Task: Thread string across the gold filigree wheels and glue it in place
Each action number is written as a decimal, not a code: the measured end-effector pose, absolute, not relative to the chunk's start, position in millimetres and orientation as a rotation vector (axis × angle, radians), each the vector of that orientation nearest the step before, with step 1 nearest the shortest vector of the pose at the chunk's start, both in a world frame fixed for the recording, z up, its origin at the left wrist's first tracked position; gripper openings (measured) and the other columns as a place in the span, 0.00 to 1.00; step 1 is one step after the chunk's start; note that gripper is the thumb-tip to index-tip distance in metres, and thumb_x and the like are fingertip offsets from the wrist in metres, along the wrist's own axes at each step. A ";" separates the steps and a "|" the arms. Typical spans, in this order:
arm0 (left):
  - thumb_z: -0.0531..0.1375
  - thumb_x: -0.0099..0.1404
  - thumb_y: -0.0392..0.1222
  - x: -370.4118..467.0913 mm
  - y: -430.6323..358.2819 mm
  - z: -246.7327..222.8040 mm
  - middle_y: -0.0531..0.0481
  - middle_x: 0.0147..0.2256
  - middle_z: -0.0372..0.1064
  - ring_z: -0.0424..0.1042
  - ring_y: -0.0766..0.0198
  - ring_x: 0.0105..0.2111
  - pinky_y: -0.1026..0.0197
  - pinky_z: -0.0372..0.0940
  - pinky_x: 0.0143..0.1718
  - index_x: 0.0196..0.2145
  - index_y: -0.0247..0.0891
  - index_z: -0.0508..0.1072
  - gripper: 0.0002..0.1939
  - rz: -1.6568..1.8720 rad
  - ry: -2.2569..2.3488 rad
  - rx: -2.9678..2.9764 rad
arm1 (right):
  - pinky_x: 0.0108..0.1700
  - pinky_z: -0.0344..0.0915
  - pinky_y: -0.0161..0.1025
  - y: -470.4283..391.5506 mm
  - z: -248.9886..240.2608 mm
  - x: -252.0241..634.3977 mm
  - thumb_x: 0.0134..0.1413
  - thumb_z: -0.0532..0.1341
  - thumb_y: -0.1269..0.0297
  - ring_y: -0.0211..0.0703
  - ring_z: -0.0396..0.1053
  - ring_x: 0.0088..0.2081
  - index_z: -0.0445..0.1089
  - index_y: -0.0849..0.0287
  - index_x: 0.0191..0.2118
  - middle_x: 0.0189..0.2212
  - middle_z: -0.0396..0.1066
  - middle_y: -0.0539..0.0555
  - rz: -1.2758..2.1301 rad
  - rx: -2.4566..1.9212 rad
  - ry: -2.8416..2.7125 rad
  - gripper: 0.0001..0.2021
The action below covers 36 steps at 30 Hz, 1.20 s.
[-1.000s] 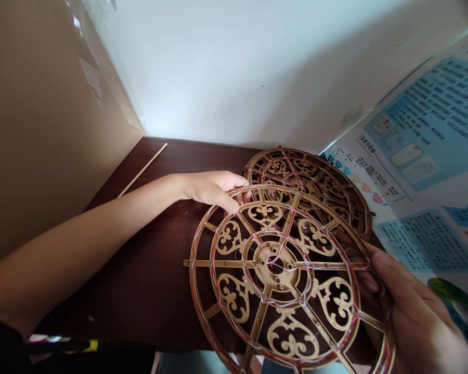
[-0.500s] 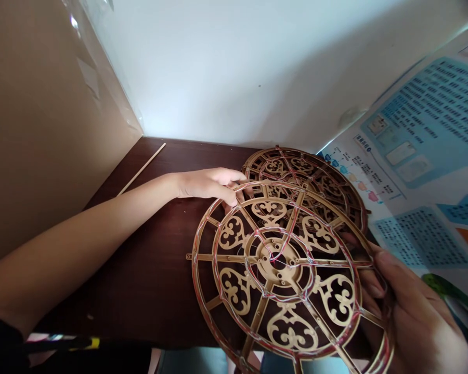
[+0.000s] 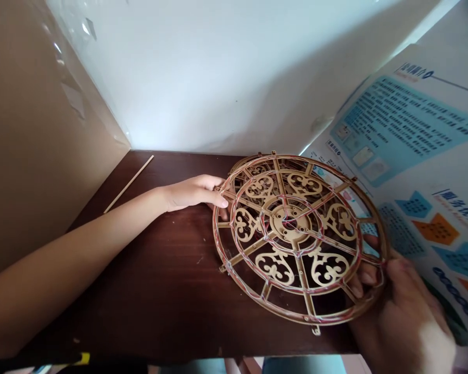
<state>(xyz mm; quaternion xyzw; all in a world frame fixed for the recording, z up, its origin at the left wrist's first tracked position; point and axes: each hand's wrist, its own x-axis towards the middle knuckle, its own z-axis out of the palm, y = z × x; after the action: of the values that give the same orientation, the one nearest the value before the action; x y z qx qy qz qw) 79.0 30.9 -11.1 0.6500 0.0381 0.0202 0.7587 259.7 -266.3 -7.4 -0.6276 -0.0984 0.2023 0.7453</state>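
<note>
A round gold openwork frame (image 3: 294,246) with scroll ornaments and red and white wires along its rings is tilted above the dark table. My right hand (image 3: 407,306) grips its rim at the right, thumb on top and fingers beneath. At the upper left, my left hand (image 3: 197,192) has its thumb over the rim, its other fingers partly hidden behind. More similar round frames (image 3: 236,174) lie underneath at the back, mostly covered by the held one.
A thin wooden stick (image 3: 128,183) lies on the dark brown table (image 3: 159,291) at the back left. A cardboard panel (image 3: 35,124) stands left, a white wall (image 3: 203,78) behind, a printed poster (image 3: 413,124) right. Something dark with a yellow tip (image 3: 85,358) is at the front edge.
The held round frame has moved up and away, turned, and now covers most of the frames behind it. My right hand moved with it; my left hand stays at the rim. The view has shifted slightly.
</note>
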 end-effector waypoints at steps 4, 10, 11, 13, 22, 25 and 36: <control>0.68 0.65 0.38 80.0 28.0 -10.6 0.46 0.35 0.83 0.81 0.62 0.32 0.56 0.74 0.42 0.42 0.33 0.78 0.09 0.077 0.156 1.420 | 0.23 0.63 0.27 -259.3 -9.0 260.3 0.47 0.72 0.62 0.35 0.56 0.26 0.76 0.56 0.40 0.25 0.60 0.46 0.420 -1.289 -0.267 0.13; 0.67 0.66 0.39 79.3 28.9 -8.8 0.44 0.34 0.82 0.82 0.59 0.31 0.55 0.76 0.38 0.39 0.33 0.77 0.07 0.060 0.125 1.411 | 0.23 0.62 0.28 -256.9 -7.3 260.5 0.42 0.71 0.65 0.35 0.56 0.25 0.70 0.56 0.32 0.24 0.61 0.47 0.435 -1.280 -0.268 0.10; 0.67 0.66 0.39 79.2 28.6 -8.3 0.44 0.33 0.82 0.82 0.59 0.31 0.55 0.76 0.38 0.39 0.33 0.77 0.07 0.058 0.126 1.414 | 0.23 0.62 0.28 -256.6 -6.4 260.0 0.41 0.71 0.65 0.35 0.56 0.24 0.70 0.57 0.31 0.23 0.61 0.47 0.436 -1.282 -0.273 0.10; 0.67 0.66 0.39 79.1 27.5 -7.6 0.44 0.33 0.82 0.82 0.60 0.29 0.55 0.76 0.37 0.38 0.33 0.77 0.06 0.051 0.130 1.422 | 0.23 0.61 0.28 -255.5 -4.5 259.1 0.41 0.70 0.65 0.34 0.55 0.23 0.70 0.57 0.31 0.22 0.61 0.46 0.429 -1.292 -0.287 0.10; 0.67 0.60 0.37 83.6 19.4 -5.2 0.47 0.29 0.82 0.78 0.65 0.22 0.60 0.72 0.31 0.31 0.34 0.76 0.05 0.093 0.305 1.467 | 0.22 0.59 0.27 -252.6 -3.8 259.7 0.37 0.70 0.64 0.33 0.55 0.23 0.64 0.56 0.28 0.22 0.60 0.45 0.410 -1.319 -0.284 0.14; 0.66 0.58 0.36 86.5 15.3 -2.7 0.48 0.27 0.81 0.77 0.64 0.21 0.60 0.70 0.29 0.27 0.36 0.72 0.05 0.115 0.359 1.475 | 0.21 0.58 0.28 -253.8 -6.3 262.2 0.40 0.70 0.64 0.34 0.54 0.23 0.67 0.56 0.30 0.22 0.60 0.45 0.414 -1.313 -0.300 0.12; 0.63 0.60 0.32 91.6 4.4 5.3 0.50 0.22 0.77 0.77 0.63 0.19 0.62 0.68 0.27 0.22 0.37 0.69 0.10 0.156 0.568 1.540 | 0.21 0.58 0.29 -258.0 -14.1 270.6 0.49 0.66 0.67 0.35 0.55 0.22 0.74 0.58 0.34 0.21 0.59 0.47 0.418 -1.307 -0.272 0.05</control>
<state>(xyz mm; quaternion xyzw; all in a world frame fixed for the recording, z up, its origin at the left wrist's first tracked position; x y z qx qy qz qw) 91.6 4.4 5.3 0.6858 0.2529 0.0694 0.6789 270.6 -258.0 -14.1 -0.6014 -0.1253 0.1924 0.7652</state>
